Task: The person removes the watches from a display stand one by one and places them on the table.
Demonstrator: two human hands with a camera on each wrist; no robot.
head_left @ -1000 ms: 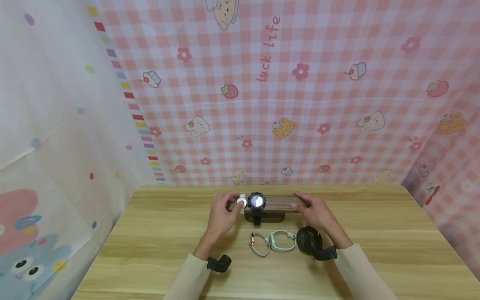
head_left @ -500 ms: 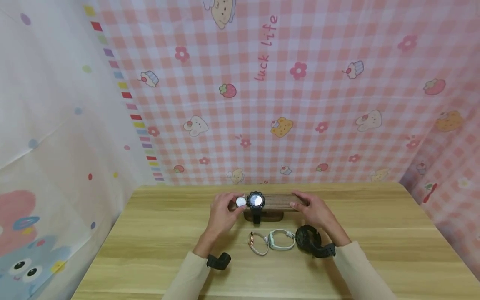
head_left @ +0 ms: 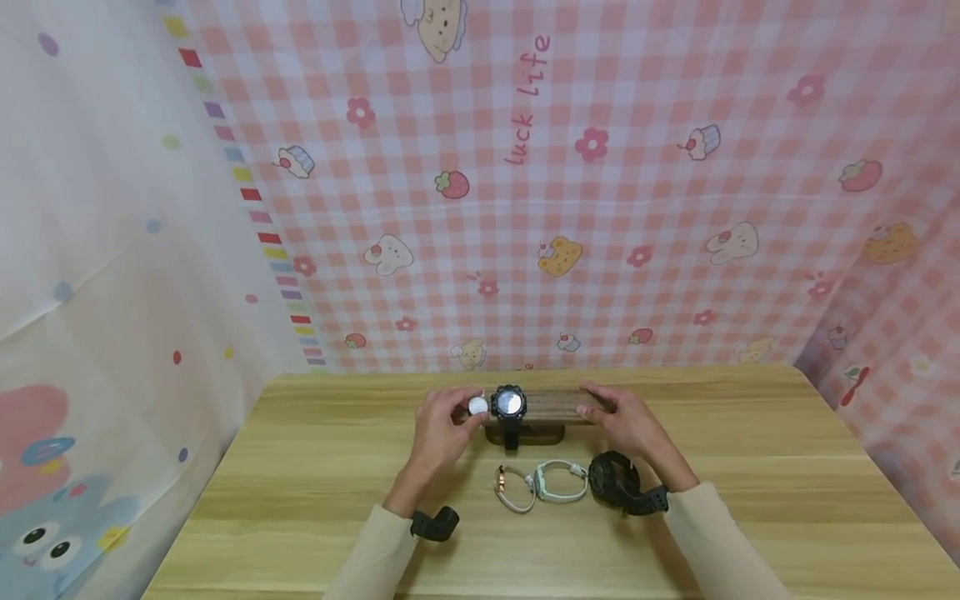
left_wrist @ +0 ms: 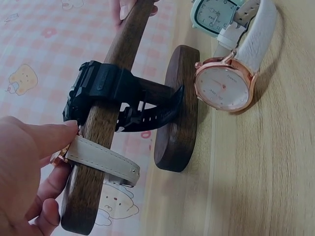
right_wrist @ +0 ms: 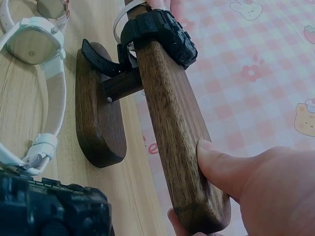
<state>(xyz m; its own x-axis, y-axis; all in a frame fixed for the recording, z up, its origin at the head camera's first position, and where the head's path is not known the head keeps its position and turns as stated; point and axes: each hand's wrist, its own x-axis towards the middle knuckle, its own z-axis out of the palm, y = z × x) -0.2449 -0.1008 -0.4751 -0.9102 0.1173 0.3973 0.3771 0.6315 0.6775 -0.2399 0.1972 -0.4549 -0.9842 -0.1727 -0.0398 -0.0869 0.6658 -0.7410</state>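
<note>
A dark wooden watch stand has a long bar over an oval base. At the bar's left end, my left hand pinches the case of a wristwatch between thumb and fingers. Its pale strap goes round the bar, and the left wrist view shows a rose-gold edge, the dial hidden. Right beside it a chunky black sports watch is on the bar, its strap end hanging down by the base. My right hand grips the bar's right end, thumb along its face.
In front of the stand lie a rose-gold watch with a white strap, a mint-green watch and another black watch, in a row on the wooden table. A pink checked cloth hangs behind.
My left thumb has shifted from over the wristwatch's dial to its lower edge. The right hand keeps its hold; the whole view has drifted slightly.
</note>
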